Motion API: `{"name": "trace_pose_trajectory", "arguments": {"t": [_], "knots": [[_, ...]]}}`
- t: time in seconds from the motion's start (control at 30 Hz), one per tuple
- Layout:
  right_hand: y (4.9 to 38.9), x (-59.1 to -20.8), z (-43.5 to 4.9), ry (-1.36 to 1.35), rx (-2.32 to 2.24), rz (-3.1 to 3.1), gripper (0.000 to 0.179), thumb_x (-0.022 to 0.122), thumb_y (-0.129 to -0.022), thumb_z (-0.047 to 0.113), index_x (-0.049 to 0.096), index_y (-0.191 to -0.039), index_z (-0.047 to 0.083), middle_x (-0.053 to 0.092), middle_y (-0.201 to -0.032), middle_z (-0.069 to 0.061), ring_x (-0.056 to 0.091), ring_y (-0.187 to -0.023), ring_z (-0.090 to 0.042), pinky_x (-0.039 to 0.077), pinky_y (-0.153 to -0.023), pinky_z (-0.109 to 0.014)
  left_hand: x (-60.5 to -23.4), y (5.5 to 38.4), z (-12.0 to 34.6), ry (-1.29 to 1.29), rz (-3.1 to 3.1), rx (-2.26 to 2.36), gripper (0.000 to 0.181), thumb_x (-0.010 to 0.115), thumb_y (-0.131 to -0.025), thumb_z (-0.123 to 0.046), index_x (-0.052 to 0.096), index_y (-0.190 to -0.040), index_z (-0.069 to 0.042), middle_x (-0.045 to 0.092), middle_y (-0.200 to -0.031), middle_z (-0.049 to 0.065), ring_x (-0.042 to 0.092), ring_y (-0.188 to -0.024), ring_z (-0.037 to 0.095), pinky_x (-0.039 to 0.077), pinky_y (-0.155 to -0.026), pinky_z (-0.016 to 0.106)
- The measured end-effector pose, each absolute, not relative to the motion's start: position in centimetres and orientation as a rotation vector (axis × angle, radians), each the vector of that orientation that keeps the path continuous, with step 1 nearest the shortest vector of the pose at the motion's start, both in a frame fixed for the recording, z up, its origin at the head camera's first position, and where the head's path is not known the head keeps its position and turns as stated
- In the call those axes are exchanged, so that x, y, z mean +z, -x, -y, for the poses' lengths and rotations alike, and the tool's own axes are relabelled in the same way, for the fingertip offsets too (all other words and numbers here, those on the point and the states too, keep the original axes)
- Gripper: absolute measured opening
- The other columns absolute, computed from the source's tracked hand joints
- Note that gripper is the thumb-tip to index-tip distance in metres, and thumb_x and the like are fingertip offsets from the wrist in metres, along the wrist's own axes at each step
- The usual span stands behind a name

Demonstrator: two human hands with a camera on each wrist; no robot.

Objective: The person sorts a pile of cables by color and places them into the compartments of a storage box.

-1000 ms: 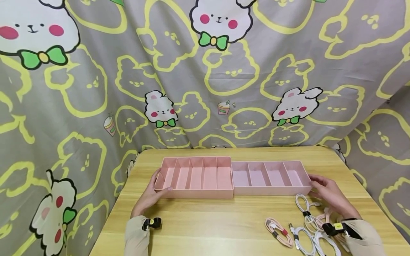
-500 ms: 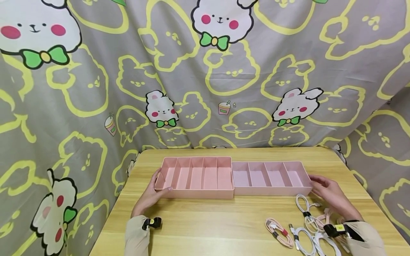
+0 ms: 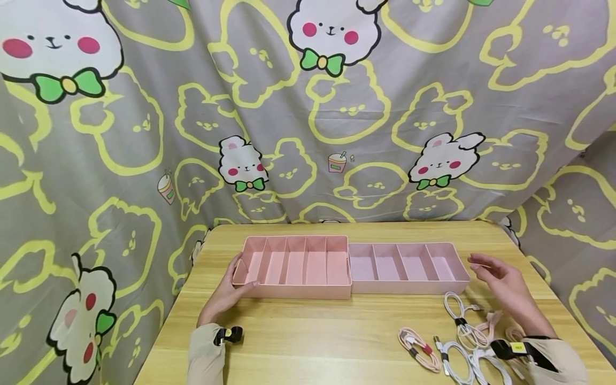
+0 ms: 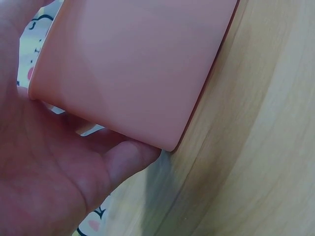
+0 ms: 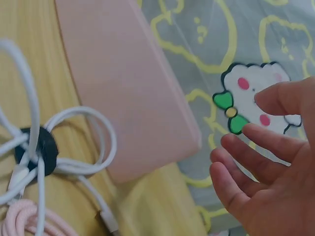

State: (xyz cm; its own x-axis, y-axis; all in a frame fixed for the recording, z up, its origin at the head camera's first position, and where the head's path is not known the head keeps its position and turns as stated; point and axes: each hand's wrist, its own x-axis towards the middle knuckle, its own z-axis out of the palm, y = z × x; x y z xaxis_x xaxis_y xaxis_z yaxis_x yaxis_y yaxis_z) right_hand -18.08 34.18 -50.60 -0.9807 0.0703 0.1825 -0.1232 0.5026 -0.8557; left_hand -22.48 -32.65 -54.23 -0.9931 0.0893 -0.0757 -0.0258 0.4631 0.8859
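A pink divided storage box (image 3: 298, 291) stands on the wooden table, its slots bare inside. My left hand (image 3: 230, 289) grips its left end, thumb on the front wall and fingers at the far side. In the left wrist view that hand (image 4: 64, 162) wraps the corner of the box's smooth wall (image 4: 133, 69). End to end with it sits a lilac divided storage box (image 3: 409, 287), a little lower in height. My right hand (image 3: 502, 283) is just off its right end, fingers loosely spread and holding nothing. The right wrist view shows a gap between that hand (image 5: 270, 172) and the lilac box (image 5: 133, 98).
Several bundled charging cables lie at the front right, white ones (image 3: 457, 359) and a pink one (image 3: 418, 350) with a red strap. A white cable with a black strap (image 3: 461, 322) lies near the lilac box's front. A patterned curtain (image 3: 308, 112) hangs behind the table (image 3: 317, 342).
My right hand has come away from the right end of the lilac box, moving slightly right. The left hand and both boxes stay where they were.
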Motion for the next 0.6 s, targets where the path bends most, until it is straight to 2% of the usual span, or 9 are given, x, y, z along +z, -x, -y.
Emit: {"name": "trace_pose_trajectory", "arguments": {"t": [0.1,0.37,0.6], "knots": [[17.9,-49.7,-33.7,-0.06,1.447,2.522,0.035,0.061,-0.105,0.02,0.061,-0.137,0.005,0.059,-0.112,0.044,0.055,-0.099,0.027,0.047,-0.078,0.0,-54.1,22.4,32.6,-0.06,-2.598,1.561,0.101,0.078,-0.092,-0.037,0.009,-0.166,-0.035,0.01,-0.174,0.018,0.014,-0.16,0.045,0.02,-0.124,0.072],[16.9,-47.3,-31.3,-0.184,1.326,2.528,0.042,0.063,-0.103,0.015,0.057,-0.139,-0.006,0.057,-0.114,0.041,0.055,-0.101,0.024,0.047,-0.079,0.0,-53.9,22.3,32.6,-0.05,-2.6,1.547,0.102,0.078,-0.092,-0.036,0.009,-0.166,-0.033,0.008,-0.174,0.018,0.014,-0.16,0.046,0.019,-0.124,0.072],[16.1,-46.4,-29.0,-0.381,1.313,2.511,0.039,0.066,-0.1,0.005,0.059,-0.136,-0.007,0.063,-0.117,0.031,0.058,-0.103,0.017,0.051,-0.083,-0.003,-54.0,22.6,32.5,-0.057,-2.601,1.54,0.102,0.078,-0.092,-0.037,0.008,-0.166,-0.031,0.007,-0.174,0.018,0.013,-0.16,0.045,0.02,-0.124,0.071]]}}
